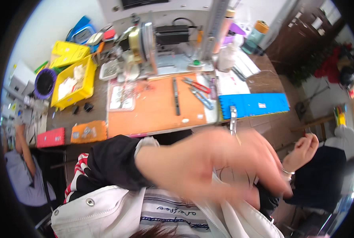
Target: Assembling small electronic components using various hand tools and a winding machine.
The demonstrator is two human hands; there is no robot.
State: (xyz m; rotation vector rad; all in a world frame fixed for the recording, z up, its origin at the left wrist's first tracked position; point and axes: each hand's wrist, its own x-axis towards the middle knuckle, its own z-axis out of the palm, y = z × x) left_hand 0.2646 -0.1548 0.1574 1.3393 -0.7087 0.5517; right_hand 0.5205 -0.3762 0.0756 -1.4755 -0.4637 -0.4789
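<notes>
My left hand (pixel 224 158) reaches across in front of my body from a dark sleeve with a pale cuff. It is smeared by motion, and its grip cannot be made out. Just beyond its knuckles stands a narrow silver metal tool (pixel 233 118), overlapping the blue board's left end; I cannot tell whether the hand touches it. My right hand (pixel 302 150), with a bracelet at the wrist, is raised at the right, off the table. Its fingers are bent in together at the tips, and anything between them is too small to name.
An orange work mat (pixel 153 105) bears a black pen-like tool (pixel 176 95), red-handled pliers (pixel 196 85) and blue-handled pliers (pixel 202 99). To its right lies a blue board (pixel 256 105). A yellow bin (pixel 90 73) stands left. Another person (pixel 28 170) sits at the far left.
</notes>
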